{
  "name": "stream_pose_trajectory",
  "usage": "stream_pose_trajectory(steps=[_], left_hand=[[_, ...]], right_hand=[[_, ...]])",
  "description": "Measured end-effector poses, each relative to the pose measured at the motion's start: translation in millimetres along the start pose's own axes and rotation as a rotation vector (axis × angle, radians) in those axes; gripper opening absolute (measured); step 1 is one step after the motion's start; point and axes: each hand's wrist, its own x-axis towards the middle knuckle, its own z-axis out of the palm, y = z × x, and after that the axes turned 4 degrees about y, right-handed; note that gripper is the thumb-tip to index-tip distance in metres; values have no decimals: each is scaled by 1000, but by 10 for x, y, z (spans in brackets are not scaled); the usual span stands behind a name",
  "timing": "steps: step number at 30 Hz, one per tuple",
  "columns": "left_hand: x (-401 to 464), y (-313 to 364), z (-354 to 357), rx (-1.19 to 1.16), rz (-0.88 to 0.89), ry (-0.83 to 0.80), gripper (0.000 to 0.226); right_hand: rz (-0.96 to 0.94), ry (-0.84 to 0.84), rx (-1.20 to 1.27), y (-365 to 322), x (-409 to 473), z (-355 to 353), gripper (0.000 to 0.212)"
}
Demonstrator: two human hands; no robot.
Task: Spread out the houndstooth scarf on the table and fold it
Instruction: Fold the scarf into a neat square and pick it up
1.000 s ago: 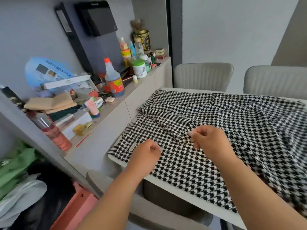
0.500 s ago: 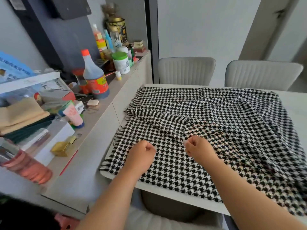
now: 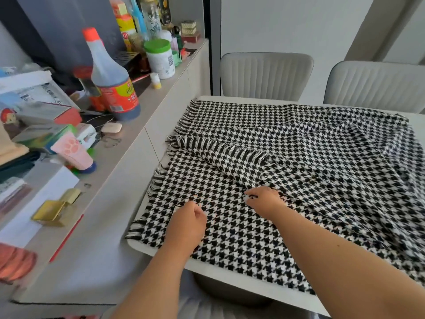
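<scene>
The black-and-white houndstooth scarf [image 3: 310, 157] covers most of the white table [image 3: 230, 276], with its fringed ends at the left edge. One fringed end is folded back diagonally across the middle. My right hand [image 3: 264, 201] sits at the near end of that folded flap and pinches the fabric with its fingertips. My left hand [image 3: 187, 223] rests near the front left corner with curled fingers pinching the cloth beside a small label. The right part of the scarf lies wrinkled and hangs over the near edge.
A long counter [image 3: 110, 180] runs along the table's left side, crowded with a dark sauce bottle [image 3: 110, 81], a white jar with a green lid [image 3: 159, 58], a pink tube [image 3: 73, 153] and boxes. Two grey chairs [image 3: 266, 74] stand behind the table.
Both hands have slid toward the near edge of the scarf, and my right hand now lies flatter on the fold. The camera has tilted down and to the right.
</scene>
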Motion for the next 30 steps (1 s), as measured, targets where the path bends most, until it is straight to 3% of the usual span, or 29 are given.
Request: stream_pose_trajectory(steps=[4, 8, 14, 19, 23, 27, 30], left_hand=[[101, -50, 0, -5, -29, -6, 12], [173, -61, -63, -91, -122, 61, 12], [299, -221, -180, -192, -299, 285, 28], [368, -339, -284, -222, -432, 305, 26], [237, -266, -218, -80, -253, 217, 17], [143, -42, 163, 133, 125, 5, 13], [132, -13, 484, 310, 281, -147, 32]], right_hand=[[-43, -2, -18, -102, 15, 21, 41], [-259, 22, 142, -417, -312, -133, 28], [-431, -400, 69, -860, -833, 16, 23], [-461, -493, 3, -767, -820, 428, 25], [-282, -365, 93, -494, -770, 503, 24], [-87, -43, 190, -285, -669, 449, 16], [-67, 37, 176, -167, -622, 429, 15]])
